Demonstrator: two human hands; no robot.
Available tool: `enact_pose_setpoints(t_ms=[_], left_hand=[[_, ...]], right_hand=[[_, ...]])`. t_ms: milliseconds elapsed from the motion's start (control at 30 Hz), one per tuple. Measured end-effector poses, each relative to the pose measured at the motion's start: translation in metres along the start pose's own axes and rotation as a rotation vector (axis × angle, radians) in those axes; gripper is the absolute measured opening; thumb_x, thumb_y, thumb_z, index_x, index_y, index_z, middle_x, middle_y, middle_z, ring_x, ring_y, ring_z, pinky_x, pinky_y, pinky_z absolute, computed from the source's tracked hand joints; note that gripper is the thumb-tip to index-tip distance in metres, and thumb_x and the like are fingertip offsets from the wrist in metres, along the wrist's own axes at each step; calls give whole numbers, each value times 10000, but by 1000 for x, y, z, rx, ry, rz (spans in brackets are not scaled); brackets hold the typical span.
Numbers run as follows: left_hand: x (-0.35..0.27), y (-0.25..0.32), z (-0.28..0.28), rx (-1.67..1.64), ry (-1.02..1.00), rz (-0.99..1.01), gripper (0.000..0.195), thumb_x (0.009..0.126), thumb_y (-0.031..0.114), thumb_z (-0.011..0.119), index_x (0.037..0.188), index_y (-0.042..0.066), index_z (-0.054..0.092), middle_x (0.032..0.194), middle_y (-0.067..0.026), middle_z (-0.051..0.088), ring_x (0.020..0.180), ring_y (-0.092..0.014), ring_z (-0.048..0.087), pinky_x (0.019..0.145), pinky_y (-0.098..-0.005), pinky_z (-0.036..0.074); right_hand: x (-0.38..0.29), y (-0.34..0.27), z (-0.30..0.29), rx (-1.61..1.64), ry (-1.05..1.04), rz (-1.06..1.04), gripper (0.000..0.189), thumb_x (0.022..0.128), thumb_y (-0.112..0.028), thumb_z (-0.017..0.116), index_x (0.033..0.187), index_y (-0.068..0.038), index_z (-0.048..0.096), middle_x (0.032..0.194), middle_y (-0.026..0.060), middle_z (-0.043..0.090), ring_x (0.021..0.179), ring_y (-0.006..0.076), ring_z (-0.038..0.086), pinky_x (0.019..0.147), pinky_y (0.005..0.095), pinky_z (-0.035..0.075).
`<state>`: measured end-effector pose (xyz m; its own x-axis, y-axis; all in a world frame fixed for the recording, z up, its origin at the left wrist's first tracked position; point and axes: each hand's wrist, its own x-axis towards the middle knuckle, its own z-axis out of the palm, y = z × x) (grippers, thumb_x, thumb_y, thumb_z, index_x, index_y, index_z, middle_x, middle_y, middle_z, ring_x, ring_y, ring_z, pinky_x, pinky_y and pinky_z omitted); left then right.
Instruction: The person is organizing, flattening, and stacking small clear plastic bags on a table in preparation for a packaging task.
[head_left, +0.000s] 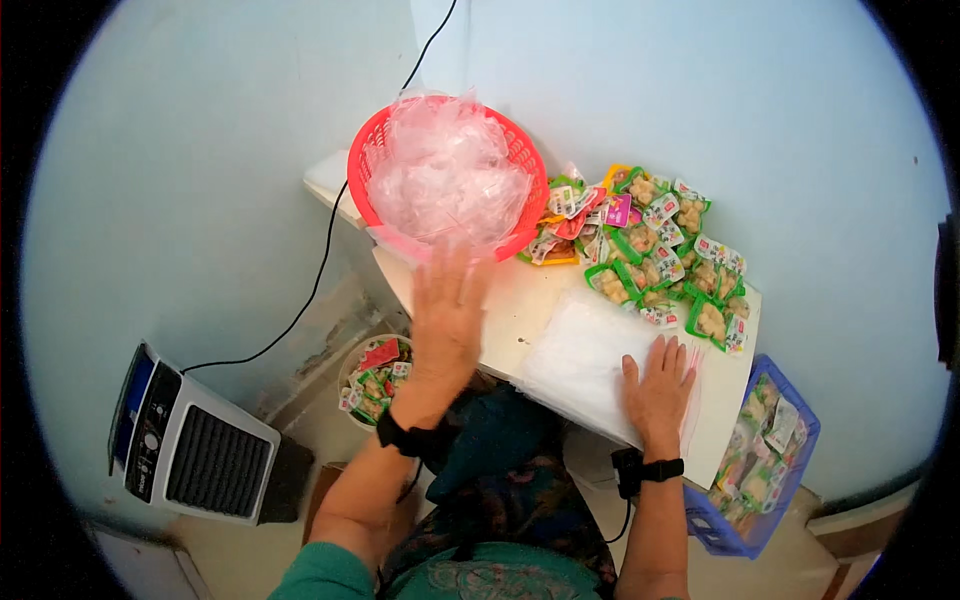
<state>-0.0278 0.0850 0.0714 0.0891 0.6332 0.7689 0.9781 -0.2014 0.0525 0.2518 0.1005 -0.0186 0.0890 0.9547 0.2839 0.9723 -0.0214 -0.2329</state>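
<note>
My left hand (448, 319), blurred and with its fingers spread, reaches over the table at the near rim of a red plastic basket (365, 201). Crumpled clear plastic bags (450, 165) fill that basket. Flat on the right part of a stack of clear zip-lock bags (581, 352) rests my right hand (660, 390), palm down with fingers apart. Beyond the stack lies a heap of small sealed food packets (645, 255), many with green edges and printed labels.
The white table (517, 315) stands against the wall. A white bucket (349, 367) of packets is below its left edge, a blue plastic crate (787, 480) of bagged packets at its right. An air cooler (217, 457) stands on the left, with a black cable (319, 277) along the wall.
</note>
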Motion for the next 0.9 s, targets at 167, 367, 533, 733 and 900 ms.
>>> enact_pose_setpoints(t_ms=[167,367,533,733,900], left_hand=[[7,-57,-1,177,-27,74,460,737,15,649,1191,72,599,1377,-144,487,1344,-370,378,1096,-570,277],[27,-87,2,42,108,148,264,741,-4,620,990,62,678,1236,-118,605,1266,-362,468,1052,-575,323],[45,-59,-35,-362,334,-15,258,721,-36,616,958,30,694,1055,-126,685,1087,-329,605,952,-438,455],[47,-28,-77,-681,383,-277,134,857,35,649,970,-12,703,883,-96,711,761,-143,646,711,-264,502],[40,-6,-87,-1508,38,-607,212,950,172,620,988,-19,701,865,-59,704,724,-83,639,637,-231,523]], right_hand=[[1,1,-3,52,-29,19,701,967,-472,443,1459,9,310,1532,228,263,1428,371,221,1150,548,141],[4,8,-6,162,-22,20,668,959,-411,476,1447,18,321,1537,190,274,1428,346,232,1159,541,118],[0,15,-26,228,149,-216,624,902,-194,602,1430,16,343,1513,179,324,1394,340,298,1164,489,186],[-9,-4,-61,738,65,-248,737,853,-276,695,1440,6,349,1476,190,393,1367,322,378,1138,424,278],[-17,-17,-71,1329,-175,-188,816,804,-402,753,1409,22,407,1459,181,422,1365,292,383,1128,420,292]])
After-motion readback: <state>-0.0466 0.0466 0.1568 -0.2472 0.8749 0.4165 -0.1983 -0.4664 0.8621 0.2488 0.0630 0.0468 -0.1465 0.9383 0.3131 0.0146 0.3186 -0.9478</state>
